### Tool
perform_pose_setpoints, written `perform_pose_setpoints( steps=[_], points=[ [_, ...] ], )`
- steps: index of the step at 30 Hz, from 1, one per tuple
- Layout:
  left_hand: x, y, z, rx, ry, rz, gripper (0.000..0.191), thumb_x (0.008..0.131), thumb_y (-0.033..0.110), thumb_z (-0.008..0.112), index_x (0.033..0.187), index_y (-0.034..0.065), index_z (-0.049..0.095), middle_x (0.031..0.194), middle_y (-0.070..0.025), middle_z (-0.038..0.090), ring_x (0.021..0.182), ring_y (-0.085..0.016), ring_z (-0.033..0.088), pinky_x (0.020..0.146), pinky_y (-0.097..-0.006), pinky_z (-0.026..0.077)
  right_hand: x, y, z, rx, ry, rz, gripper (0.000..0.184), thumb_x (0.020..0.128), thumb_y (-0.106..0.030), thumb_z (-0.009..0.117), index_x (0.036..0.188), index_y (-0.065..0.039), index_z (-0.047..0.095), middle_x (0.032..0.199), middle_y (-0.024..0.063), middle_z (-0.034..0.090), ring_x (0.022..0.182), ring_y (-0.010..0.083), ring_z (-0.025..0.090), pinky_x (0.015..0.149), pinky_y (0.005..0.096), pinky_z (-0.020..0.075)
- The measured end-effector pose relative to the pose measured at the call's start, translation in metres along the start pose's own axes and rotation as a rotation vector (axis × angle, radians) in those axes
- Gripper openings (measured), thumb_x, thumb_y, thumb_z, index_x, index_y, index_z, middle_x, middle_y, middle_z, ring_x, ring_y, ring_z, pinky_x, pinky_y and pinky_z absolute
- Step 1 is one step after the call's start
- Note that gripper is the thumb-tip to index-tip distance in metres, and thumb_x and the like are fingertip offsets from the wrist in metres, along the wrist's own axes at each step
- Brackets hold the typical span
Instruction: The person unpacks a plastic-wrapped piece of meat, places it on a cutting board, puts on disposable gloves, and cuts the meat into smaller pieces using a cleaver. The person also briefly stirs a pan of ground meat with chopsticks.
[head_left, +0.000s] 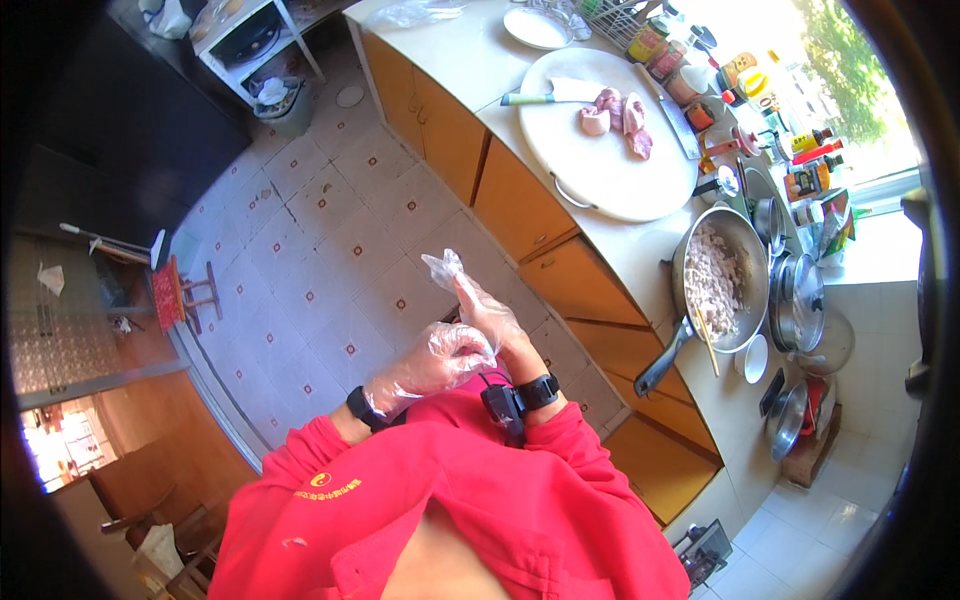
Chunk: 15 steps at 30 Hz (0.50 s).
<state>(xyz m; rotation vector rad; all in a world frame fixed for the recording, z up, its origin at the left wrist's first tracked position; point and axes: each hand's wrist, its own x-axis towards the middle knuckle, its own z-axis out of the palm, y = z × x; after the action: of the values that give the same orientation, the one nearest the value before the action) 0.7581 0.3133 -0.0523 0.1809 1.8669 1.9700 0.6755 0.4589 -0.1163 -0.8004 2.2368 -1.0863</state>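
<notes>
Both my hands wear thin clear plastic gloves and are held together in front of my waist. The curled fingers of my left hand (427, 360) pinch the loose plastic of the other glove (486, 358) near the right wrist. My right hand (491, 319) is stretched out with nothing in it, and empty glove tips (444, 268) stick out past its fingers. On the counter, a round white cutting board (600, 184) carries several chunks of raw meat (611, 116). A green-handled knife (529, 98) and a second broad-bladed knife (679, 131) lie at its edges.
A long-handled frying pan (752, 262) of minced meat (709, 277), with chopsticks (706, 341) in it, stands right of the board, its handle (664, 358) over the counter edge. A white bowl (752, 358) stands close by. Sauce bottles (814, 140) line the window. A red-topped stool (166, 292) stands left.
</notes>
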Motion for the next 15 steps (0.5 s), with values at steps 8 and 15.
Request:
perform_pose_setpoints(
  steps=[8, 15],
  points=[
    [0.117, 0.045, -0.053, -0.001, -0.237, -0.187, 0.005, 0.091, 0.006, 0.071, 0.091, 0.0011, 0.069, 0.085, -0.0042, 0.07, 0.081, -0.011, 0.064, 0.073, -0.0269, 0.051, 0.09, 0.01, -0.089, 0.969, 0.21, 0.136, 0.055, 0.106, -0.034, 0.042, 0.151, -0.003, 0.034, 0.154, 0.0113, 0.035, 0.141, 0.0205, 0.036, 0.116, 0.0306, 0.029],
    [0.204, 0.066, -0.092, 0.054, -0.224, -0.171, 0.011, 0.094, 0.013, 0.068, 0.09, 0.0022, 0.067, 0.079, 0.0024, 0.063, 0.075, -0.005, 0.054, 0.069, -0.0237, 0.046, 0.171, 0.041, -0.154, 0.871, 0.565, 0.243, 0.054, 0.095, -0.03, 0.07, 0.139, -0.004, 0.053, 0.116, 0.0079, 0.064, 0.104, 0.0155, 0.061, 0.093, 0.0297, 0.0488]
  ],
)
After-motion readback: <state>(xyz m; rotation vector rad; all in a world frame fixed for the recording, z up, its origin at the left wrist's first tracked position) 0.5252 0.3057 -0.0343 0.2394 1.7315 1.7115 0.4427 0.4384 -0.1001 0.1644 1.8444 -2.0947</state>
